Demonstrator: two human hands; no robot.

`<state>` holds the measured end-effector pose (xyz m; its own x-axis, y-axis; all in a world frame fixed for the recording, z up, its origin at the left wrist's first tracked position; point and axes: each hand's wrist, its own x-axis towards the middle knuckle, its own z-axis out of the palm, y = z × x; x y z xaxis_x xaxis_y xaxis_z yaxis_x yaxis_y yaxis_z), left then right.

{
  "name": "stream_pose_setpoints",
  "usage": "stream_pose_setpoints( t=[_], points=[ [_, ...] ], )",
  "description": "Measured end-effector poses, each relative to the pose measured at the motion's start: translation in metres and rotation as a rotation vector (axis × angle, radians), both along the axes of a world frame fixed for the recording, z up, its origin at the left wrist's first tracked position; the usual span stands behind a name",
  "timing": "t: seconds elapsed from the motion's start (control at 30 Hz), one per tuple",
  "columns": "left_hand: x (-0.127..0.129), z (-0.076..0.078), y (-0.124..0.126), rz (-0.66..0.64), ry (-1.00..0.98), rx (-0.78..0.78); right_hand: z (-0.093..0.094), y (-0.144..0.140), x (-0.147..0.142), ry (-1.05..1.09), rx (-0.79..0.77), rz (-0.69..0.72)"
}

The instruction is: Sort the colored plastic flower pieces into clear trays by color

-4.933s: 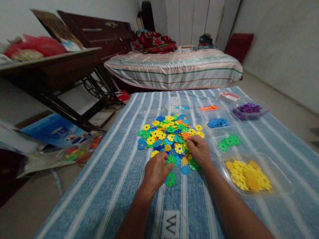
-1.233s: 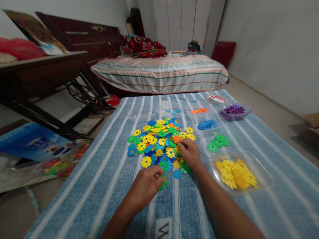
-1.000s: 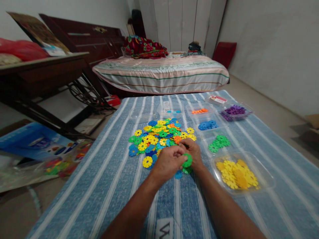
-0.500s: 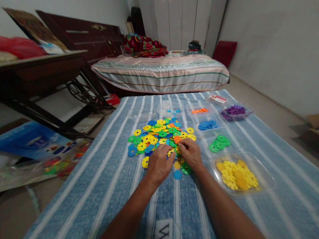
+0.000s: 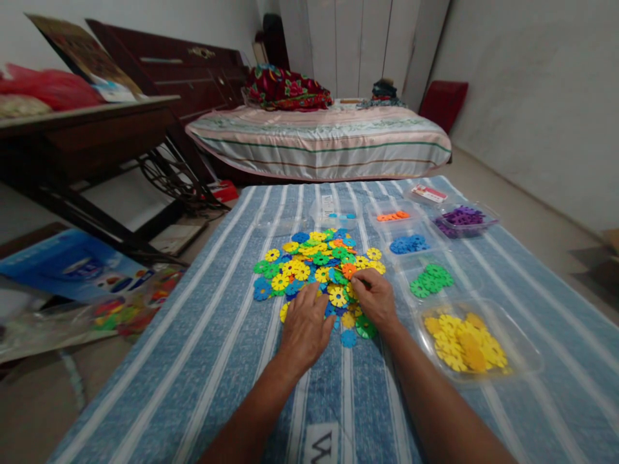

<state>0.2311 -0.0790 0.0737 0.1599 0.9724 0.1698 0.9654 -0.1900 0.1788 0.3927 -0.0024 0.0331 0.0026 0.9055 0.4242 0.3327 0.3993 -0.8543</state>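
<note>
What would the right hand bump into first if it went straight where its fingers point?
Probably the orange flower-shaped piece, just ahead of the right hand. How high the hand is over the pile is hard to tell.

Left hand [image 5: 305, 328] spread, right hand [image 5: 376, 299] curled.
The left is palm down, fingers [image 5: 302, 300] forward and slightly apart; the right turns inward, knuckles bent. Bare left forearm [image 5: 261, 399] and right forearm [image 5: 435, 390] converge toward the hands.

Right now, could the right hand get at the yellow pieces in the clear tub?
Probably yes: the right hand is just left of the clear tub, with only striped cloth showing between them, and no lid is visible over the yellow pieces.
</note>
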Motion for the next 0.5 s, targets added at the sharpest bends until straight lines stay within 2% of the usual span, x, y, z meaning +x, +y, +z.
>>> stream_pose_setpoints(
  t=[0.5],
  points=[
    [0.0013,-0.0029,0.0014,-0.039,0.031,0.084,0.0009,0.0001,-0.0001,0.01,0.004,-0.001]
  ],
)
